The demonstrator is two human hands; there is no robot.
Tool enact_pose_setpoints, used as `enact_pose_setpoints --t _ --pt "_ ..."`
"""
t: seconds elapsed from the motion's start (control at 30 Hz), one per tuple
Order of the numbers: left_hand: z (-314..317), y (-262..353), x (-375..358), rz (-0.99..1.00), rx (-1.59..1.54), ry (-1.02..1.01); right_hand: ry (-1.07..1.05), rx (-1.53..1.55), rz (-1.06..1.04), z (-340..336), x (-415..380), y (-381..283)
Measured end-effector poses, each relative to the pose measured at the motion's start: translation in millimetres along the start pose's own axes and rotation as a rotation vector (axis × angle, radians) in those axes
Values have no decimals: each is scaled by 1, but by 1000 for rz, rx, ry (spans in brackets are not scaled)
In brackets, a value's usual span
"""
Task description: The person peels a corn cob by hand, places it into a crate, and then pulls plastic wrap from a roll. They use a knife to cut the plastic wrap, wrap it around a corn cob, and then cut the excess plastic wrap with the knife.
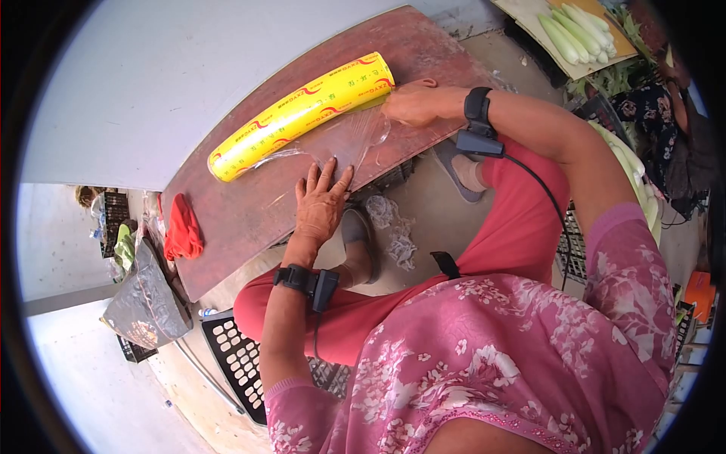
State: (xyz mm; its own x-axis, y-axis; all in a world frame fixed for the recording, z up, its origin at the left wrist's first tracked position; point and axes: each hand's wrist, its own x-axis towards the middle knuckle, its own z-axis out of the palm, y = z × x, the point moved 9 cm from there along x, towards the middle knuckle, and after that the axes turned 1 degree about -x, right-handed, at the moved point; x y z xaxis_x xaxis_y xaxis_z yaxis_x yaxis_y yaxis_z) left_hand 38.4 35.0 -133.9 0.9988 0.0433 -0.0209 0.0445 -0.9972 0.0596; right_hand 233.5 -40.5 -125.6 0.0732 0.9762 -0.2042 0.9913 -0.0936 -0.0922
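Observation:
A yellow roll of plastic film with red and green print lies slanted across the dark red table. A clear sheet of film stretches from its lower side toward the table's near edge. My left hand lies on the table near that edge, fingers spread, its fingertips at the edge of the clear film. My right hand is at the right end of the roll, its fingers curled by the film; what they hold, if anything, is hidden.
A red cloth hangs over the table's left end. Black crates stand on the floor below. Peeled pale green vegetables lie on a board at the upper right. Crumpled film is on the floor near my feet.

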Motion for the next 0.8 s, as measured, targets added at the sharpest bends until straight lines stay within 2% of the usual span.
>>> enact_pose_setpoints --t 0.13,0.23,0.33,0.43,0.63,0.8 --pt "3 -2 0 2 -25 -8 -77 47 -32 12 -7 14" --pt "2 -2 0 -1 -15 -11 -11 108 84 17 -5 31" --pt "3 -2 0 -2 -20 -7 -34 831 632 35 -17 52" --pt "4 -2 0 -5 -5 -7 75 1336 793 54 -9 48" --pt "5 -1 1 2 -31 22 338 1458 942 58 -13 45" --pt "2 0 -1 15 -16 47 214 1299 1043 52 -12 43"
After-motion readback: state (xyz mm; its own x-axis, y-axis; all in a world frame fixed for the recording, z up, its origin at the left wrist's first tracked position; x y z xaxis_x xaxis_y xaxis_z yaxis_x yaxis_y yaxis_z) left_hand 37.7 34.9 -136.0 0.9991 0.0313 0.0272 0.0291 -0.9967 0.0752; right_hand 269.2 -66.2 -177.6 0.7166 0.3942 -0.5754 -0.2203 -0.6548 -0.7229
